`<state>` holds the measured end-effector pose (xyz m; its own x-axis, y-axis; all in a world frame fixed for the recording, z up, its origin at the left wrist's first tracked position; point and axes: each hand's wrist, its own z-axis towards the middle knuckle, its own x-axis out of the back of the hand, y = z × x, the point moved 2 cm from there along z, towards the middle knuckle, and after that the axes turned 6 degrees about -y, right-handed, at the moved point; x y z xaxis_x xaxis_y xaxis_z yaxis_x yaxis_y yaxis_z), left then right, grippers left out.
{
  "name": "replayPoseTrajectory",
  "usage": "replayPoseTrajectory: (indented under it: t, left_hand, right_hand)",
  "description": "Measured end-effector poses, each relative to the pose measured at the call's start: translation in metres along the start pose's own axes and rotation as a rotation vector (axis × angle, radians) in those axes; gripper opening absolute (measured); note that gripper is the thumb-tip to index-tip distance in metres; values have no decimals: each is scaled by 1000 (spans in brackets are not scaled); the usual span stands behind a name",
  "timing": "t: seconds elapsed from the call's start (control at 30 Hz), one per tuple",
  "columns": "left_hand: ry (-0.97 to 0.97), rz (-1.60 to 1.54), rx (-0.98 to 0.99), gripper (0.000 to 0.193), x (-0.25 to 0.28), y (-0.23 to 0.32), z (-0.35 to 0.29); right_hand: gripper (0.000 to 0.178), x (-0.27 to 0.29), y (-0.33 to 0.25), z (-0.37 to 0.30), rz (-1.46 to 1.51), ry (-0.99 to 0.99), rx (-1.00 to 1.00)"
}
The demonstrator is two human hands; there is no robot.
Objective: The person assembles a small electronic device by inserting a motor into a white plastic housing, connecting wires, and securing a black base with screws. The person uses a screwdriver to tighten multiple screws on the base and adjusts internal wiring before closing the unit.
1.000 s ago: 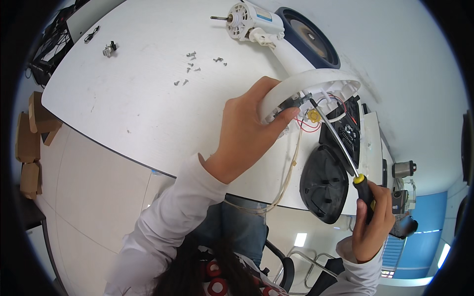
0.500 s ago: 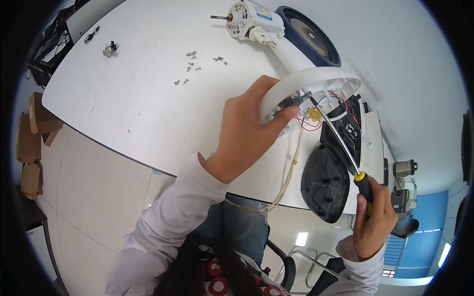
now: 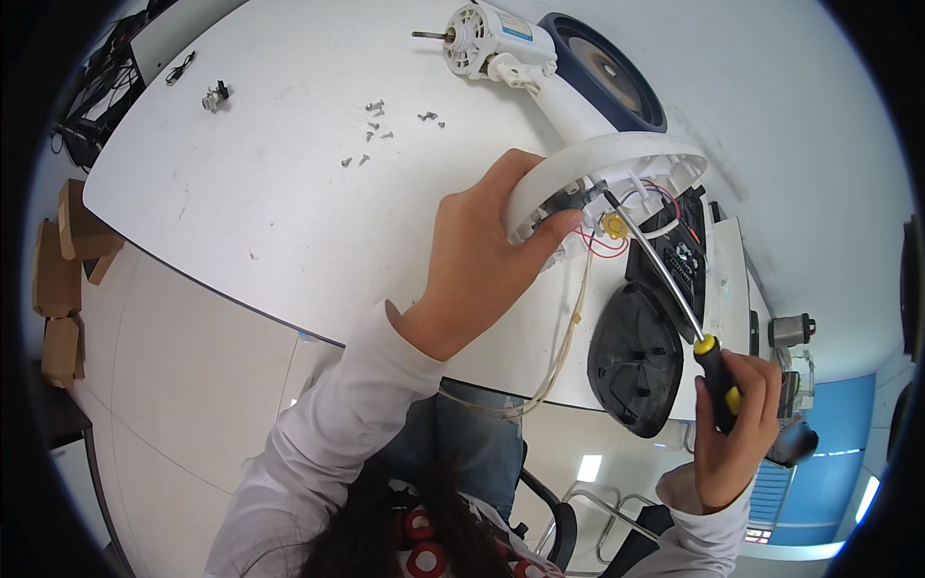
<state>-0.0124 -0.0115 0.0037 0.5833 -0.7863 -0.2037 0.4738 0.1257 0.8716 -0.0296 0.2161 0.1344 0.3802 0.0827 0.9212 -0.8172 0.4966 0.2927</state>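
My left hand [image 3: 487, 246] is closed round the rim of a white round fan base [image 3: 617, 149], tilted so its open inside shows. Inside it are a dark part under my thumb, red wires and a yellow round piece [image 3: 615, 225]. My right hand [image 3: 737, 424] grips the black and yellow handle of a screwdriver [image 3: 665, 273]. The screwdriver's tip meets the base's inside near the dark part; whether it sits in a screw is too small to tell. The white neck runs from the base to a fan motor [image 3: 496, 43] with a metal shaft.
Several loose screws [image 3: 376, 125] and a small metal part [image 3: 214, 96] lie on the white table [image 3: 289, 193]. A black cover [image 3: 636, 361] and an open tool case [image 3: 684, 255] are at the right. A dark blue ring [image 3: 602, 72] stands behind. A pale cord [image 3: 568, 342] hangs over the edge.
My right hand's fingers have loosened and shifted on the screwdriver handle, which shows a turned yellow patch. The base and my left hand have stayed in place.
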Motion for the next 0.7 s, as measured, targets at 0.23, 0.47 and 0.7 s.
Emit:
replayPoseTrajectory:
  t: [0.23, 0.47, 0.7]
  left_hand:
    - [11, 32, -47, 23, 1, -1, 1]
    - [-56, 22, 31, 28, 2, 2, 1]
    - [-47, -3, 69, 29, 2, 3, 0]
  right_hand:
    - [29, -2, -4, -8, 594, -275, -387]
    - [36, -16, 9, -11, 2169, -518, -772]
    - [31, -14, 0, 3, 663, -411, -307]
